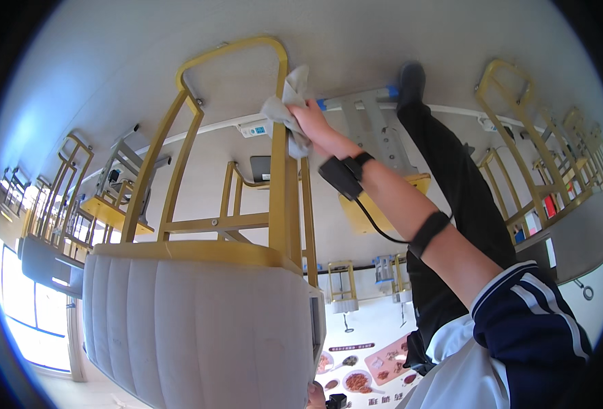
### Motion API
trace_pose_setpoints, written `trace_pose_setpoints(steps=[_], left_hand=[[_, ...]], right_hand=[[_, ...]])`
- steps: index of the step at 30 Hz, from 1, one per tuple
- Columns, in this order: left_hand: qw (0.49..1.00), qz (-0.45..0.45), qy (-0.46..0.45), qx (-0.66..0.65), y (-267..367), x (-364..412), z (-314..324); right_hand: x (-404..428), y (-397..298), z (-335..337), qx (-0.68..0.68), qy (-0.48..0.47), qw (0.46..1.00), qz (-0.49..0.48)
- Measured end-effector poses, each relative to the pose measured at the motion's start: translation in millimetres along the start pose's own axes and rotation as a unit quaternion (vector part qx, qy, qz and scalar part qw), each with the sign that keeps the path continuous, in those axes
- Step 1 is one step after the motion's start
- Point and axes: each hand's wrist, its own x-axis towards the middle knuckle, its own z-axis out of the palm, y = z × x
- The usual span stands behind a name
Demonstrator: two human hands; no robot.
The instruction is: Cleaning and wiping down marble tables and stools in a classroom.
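Note:
My right hand (314,125) is closed on a crumpled grey-white cloth (293,97). The cloth is wrapped against a gold metal leg (280,168) of an upholstered chair. Pale grey, vertically ribbed padding (194,322) covers the chair's upper part, which fills the lower left of the picture. At the bottom edge, a small part of my left hand (315,396) is at the side of the padding; most of it is cut off, so its grip cannot be made out. The floor lies at the top of the picture, with the room seen upside down.
My leg in black trousers (454,168) stands right of the chair, near a grey metal base (368,128). More gold-framed chairs (526,153) line the right. A yellow-topped item (114,212) stands at left. A wall poster with food pictures (362,373) is behind me.

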Motion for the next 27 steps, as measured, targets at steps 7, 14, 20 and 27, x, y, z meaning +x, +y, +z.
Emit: trace_pose_setpoints(steps=[7,14,20,27], left_hand=[[0.997,0.068,-0.025,-0.033,-3.4,39.5,18.6],[0.988,0.152,-0.001,-0.026,3.7,61.8,45.1],[0.979,0.178,0.073,-0.070,14.7,65.7,61.2],[0.987,0.115,0.049,-0.100,-3.4,18.2,45.8]], right_hand=[[-141.4,-1.3,-76.4,-0.093,-0.124,0.984,0.086],[-212.5,-3.5,-204.9,-0.172,-0.129,0.973,0.079],[-290.5,-56.1,-251.5,-0.296,-0.114,0.948,-0.040],[-357.2,-84.5,-300.2,-0.344,-0.101,0.914,-0.190]])
